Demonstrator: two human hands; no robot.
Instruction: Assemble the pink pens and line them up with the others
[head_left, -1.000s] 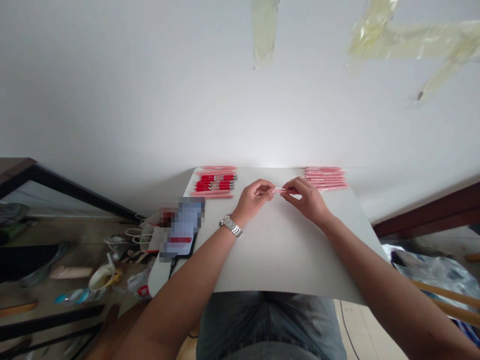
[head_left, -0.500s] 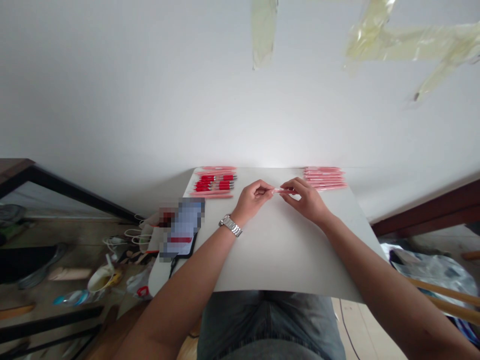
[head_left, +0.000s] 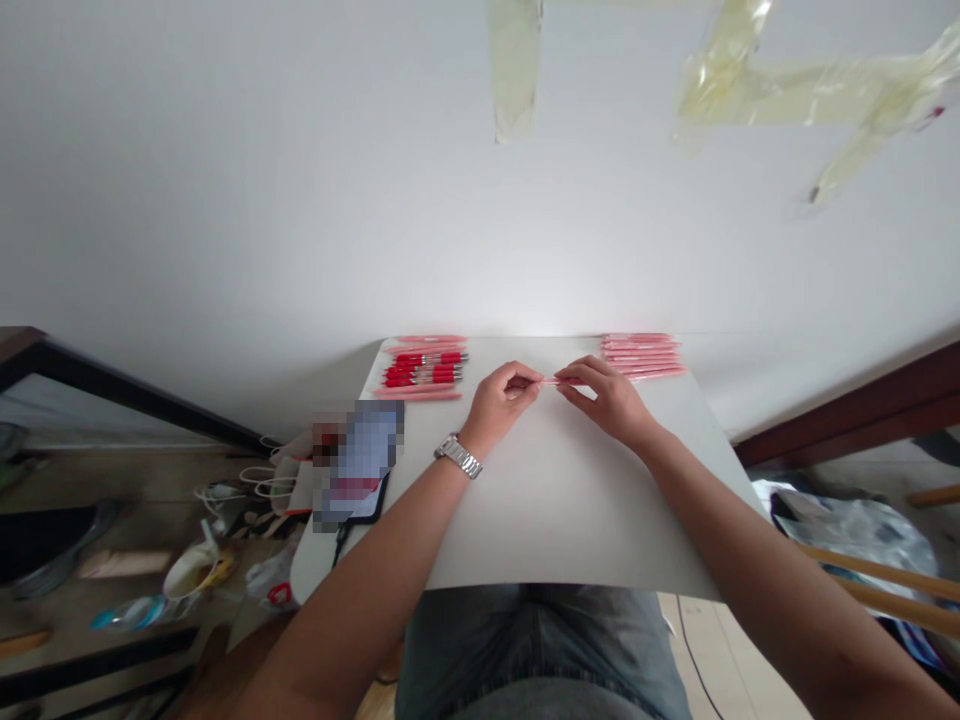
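Note:
Over the far middle of the white table (head_left: pixel 570 500), both hands pinch a slim pink pen (head_left: pixel 550 381) held level between them. My left hand (head_left: pixel 502 400), wearing a silver watch at the wrist, has its fingertips closed on the left end. At the other end, the fingers of my right hand (head_left: pixel 604 400) are closed and hide most of the pen. Several pink pens (head_left: pixel 641 355) lie side by side just beyond my right hand. Left of my left hand are several red pens (head_left: pixel 427 375) with clear middles, with slim pink pens (head_left: pixel 418 393) in front of and behind them.
A phone (head_left: pixel 364 460), blurred out, rests at the table's left edge with a cable. A white wall (head_left: pixel 300 200) with yellowed tape (head_left: pixel 516 70) rises behind the table. Bags, a cup (head_left: pixel 191 570) and a bottle lie at lower left; a plastic bag (head_left: pixel 862 530) is at right.
The view has shifted slightly. Both hands keep their pinch on the pink pen, their fingertips a little closer together; the pens on the table have not moved.

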